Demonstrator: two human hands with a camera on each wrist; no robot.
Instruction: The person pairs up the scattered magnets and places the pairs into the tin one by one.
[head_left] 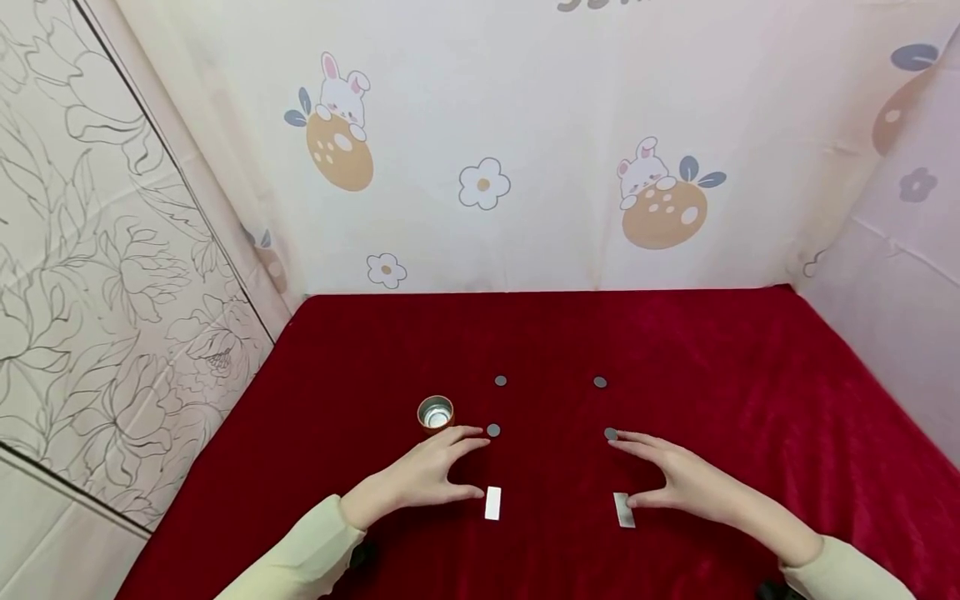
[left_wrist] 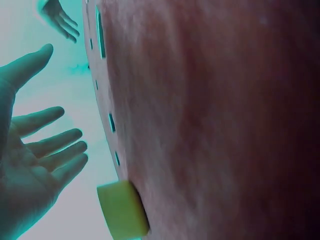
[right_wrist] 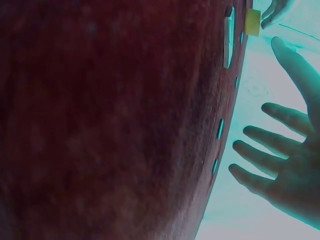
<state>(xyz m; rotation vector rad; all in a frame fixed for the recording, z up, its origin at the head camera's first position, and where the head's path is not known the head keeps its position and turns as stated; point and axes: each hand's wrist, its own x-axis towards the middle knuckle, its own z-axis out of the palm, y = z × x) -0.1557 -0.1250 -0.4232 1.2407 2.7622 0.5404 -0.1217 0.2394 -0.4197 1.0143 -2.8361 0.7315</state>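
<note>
My left hand (head_left: 431, 471) hovers over the red cloth with its fingers spread and nothing between them. Its thumb is beside a bright white rectangular piece (head_left: 492, 503), and its fingertips are near a grey disc (head_left: 493, 430). A small round cup (head_left: 436, 413) with a shiny metal inside stands just behind that hand; its yellowish outer wall (left_wrist: 122, 210) shows in the left wrist view. My right hand (head_left: 678, 475) is spread likewise and holds nothing. Its fingertips overlap another grey disc (head_left: 611, 434) in the head view, and its thumb is by a silvery rectangular piece (head_left: 624, 510).
Farther back lie two more grey discs, a left one (head_left: 501, 381) and a right one (head_left: 600, 382). The red cloth (head_left: 712, 350) covers the table up to a pale printed curtain (head_left: 555, 233) behind. Patterned panels (head_left: 112, 275) border the left side.
</note>
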